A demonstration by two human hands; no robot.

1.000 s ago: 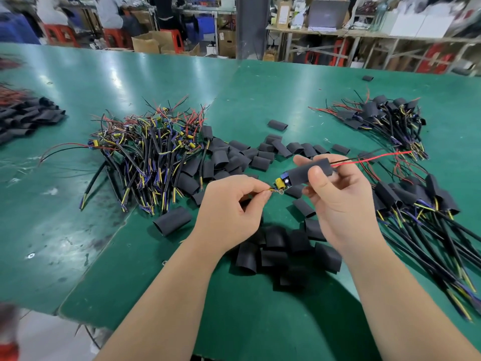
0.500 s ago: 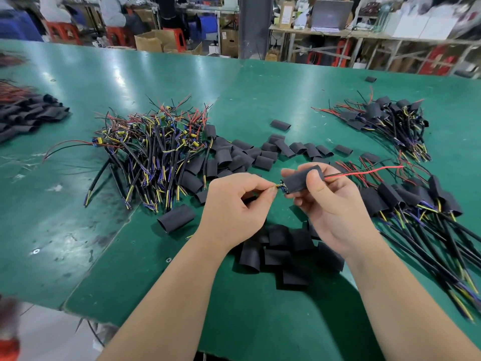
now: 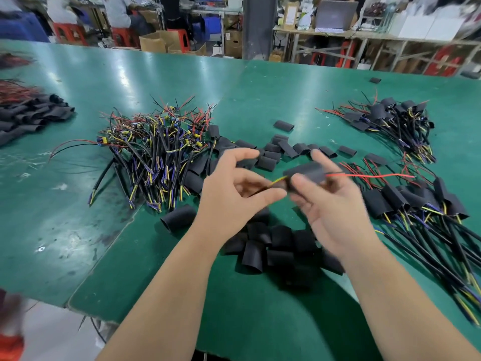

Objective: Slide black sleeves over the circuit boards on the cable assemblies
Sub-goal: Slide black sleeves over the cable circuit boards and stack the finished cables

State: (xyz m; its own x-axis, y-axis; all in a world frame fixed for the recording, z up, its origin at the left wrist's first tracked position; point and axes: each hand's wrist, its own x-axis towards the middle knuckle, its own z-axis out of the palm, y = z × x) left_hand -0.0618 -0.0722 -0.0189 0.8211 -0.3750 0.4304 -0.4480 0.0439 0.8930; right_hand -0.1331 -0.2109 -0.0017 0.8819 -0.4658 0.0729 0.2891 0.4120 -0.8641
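Observation:
My right hand [image 3: 335, 209] pinches a black sleeve [image 3: 305, 170] between thumb and fingers above the green table [image 3: 260, 308]. The sleeve covers the circuit board, which is hidden inside. Red wires [image 3: 372, 175] stick out of the sleeve to the right; a yellow wire and black cable [image 3: 273, 184] leave it on the left. My left hand [image 3: 231, 194] is just left of the sleeve with its fingers spread and relaxed; the cable passes by its thumb. Both hands are motion-blurred.
A pile of bare cable assemblies [image 3: 156, 152] lies to the left. Loose sleeves [image 3: 273, 246] lie under my hands, with more behind [image 3: 276, 152] and one apart [image 3: 179, 217]. Sleeved assemblies lie at right [image 3: 416, 199] and far right [image 3: 390, 118]. Another sleeve heap [image 3: 31, 115] sits far left.
The sleeve now covers the board end that showed at its left. My left hand has gone from pinching the wires to spread fingers. The right hand keeps its hold.

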